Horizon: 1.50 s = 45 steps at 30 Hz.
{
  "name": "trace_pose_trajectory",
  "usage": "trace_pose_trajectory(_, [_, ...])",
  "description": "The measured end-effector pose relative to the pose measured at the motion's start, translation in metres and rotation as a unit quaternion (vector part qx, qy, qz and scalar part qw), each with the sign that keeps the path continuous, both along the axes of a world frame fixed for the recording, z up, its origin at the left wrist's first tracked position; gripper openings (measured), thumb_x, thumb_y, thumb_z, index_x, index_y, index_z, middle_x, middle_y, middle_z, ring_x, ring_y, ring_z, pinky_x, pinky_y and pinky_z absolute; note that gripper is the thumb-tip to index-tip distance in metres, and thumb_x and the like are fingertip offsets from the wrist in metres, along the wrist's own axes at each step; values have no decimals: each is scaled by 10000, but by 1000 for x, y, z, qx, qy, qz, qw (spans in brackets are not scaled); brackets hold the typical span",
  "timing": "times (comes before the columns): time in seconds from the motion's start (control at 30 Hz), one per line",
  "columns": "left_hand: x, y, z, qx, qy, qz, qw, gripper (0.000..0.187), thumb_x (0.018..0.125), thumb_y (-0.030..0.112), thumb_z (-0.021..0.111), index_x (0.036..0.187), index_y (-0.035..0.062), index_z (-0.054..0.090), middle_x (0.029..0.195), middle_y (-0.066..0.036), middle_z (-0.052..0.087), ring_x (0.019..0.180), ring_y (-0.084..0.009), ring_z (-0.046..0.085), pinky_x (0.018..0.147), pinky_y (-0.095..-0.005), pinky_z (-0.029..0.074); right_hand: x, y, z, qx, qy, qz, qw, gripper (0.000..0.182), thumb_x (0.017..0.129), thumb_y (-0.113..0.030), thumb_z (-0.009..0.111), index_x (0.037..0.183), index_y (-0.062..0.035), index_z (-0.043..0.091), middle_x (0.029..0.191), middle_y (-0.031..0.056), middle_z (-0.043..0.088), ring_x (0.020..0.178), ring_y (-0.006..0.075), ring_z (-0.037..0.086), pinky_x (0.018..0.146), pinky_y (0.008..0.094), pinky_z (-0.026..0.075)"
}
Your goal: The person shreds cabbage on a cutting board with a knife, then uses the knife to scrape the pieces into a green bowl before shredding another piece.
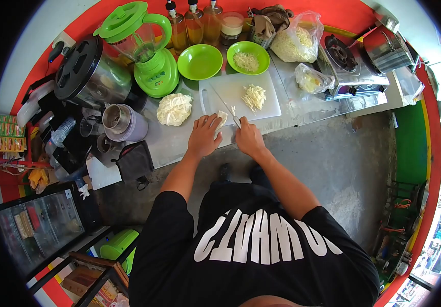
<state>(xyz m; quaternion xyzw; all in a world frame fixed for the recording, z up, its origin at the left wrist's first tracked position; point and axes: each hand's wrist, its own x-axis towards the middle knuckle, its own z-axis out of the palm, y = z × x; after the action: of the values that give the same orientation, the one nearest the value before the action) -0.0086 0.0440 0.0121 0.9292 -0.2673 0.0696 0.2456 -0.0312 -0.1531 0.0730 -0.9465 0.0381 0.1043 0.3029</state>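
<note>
My right hand (pixel 249 137) is wrapped round the handle of a knife (pixel 227 106), whose blade points away and to the left over the white cutting board (pixel 267 105). Beside the blade, my left hand (pixel 204 136) grips a pale chunk that looks like cabbage (pixel 221 119) at the board's near edge. A few cut slivers (pixel 233 109) lie close to the knife. Further right on the board is a heap of pale shreds (pixel 254 97). A larger pale, crinkled, cabbage-like piece (pixel 174 109) rests on the metal counter, left of the board.
Behind the board stand a green bowl (pixel 200 61) and another green bowl holding shreds (pixel 246 62). A green blender (pixel 156 77) and a lidded dispenser (pixel 95 77) are at left. Bags of pale food (pixel 295 46) and a gas stove (pixel 356 82) are at right.
</note>
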Motion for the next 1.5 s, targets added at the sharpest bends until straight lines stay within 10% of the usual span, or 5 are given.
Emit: trace_pose_trajectory(1.5, [0,-2,3,-9,-12,-12,1000,489,837,210,680,1307,117,584,1477,-23,531,1274,-296,483,1072,-457,377,0,13,-11,-10,89,-19,996,484,1070,-421,434,1074,43,574,1032,350,679,1019,540,645,909,590,499])
